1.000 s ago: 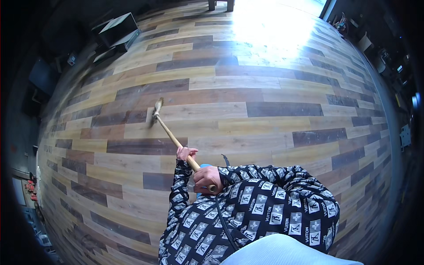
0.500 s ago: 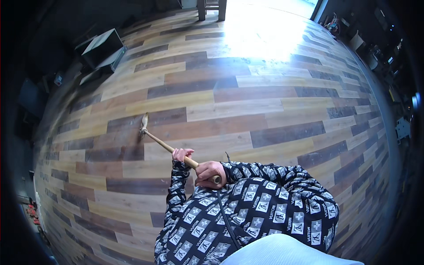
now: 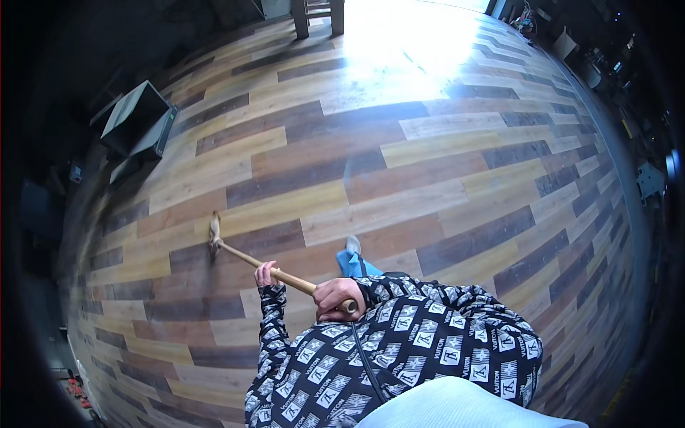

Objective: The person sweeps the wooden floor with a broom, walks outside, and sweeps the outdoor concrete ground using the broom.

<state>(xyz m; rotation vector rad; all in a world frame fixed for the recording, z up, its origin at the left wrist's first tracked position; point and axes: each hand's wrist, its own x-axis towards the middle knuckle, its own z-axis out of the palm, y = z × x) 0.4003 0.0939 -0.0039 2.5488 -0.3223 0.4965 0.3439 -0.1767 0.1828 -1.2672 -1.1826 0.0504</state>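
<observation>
A long wooden pole (image 3: 294, 280) slants across in front of my body from lower right to upper left. At its far end a narrow pale head (image 3: 215, 232), dark along its edge, rests on the plank floor; I cannot tell whether it is a mop or a broom. My right hand (image 3: 340, 295) is closed round the pole close to its near end, against my patterned jacket. Farther along, my left hand (image 3: 265, 274) grips the pole with its fingers curled over it. One of my feet, in a light shoe (image 3: 352, 244) below a blue trouser leg, shows ahead of my right hand.
Multicoloured wood-look planks (image 3: 399, 200) cover the floor. A box-like cabinet (image 3: 139, 121) lies at the far left. At the top stands a wooden stool or frame (image 3: 317, 16), beside bright glare (image 3: 407, 53). Dark clutter (image 3: 649, 182) lines the right wall.
My view has turned and shifted forward, and the shoe and blue leg have come into sight. The pole's head has moved left and slightly forward; my left hand is farther from my right.
</observation>
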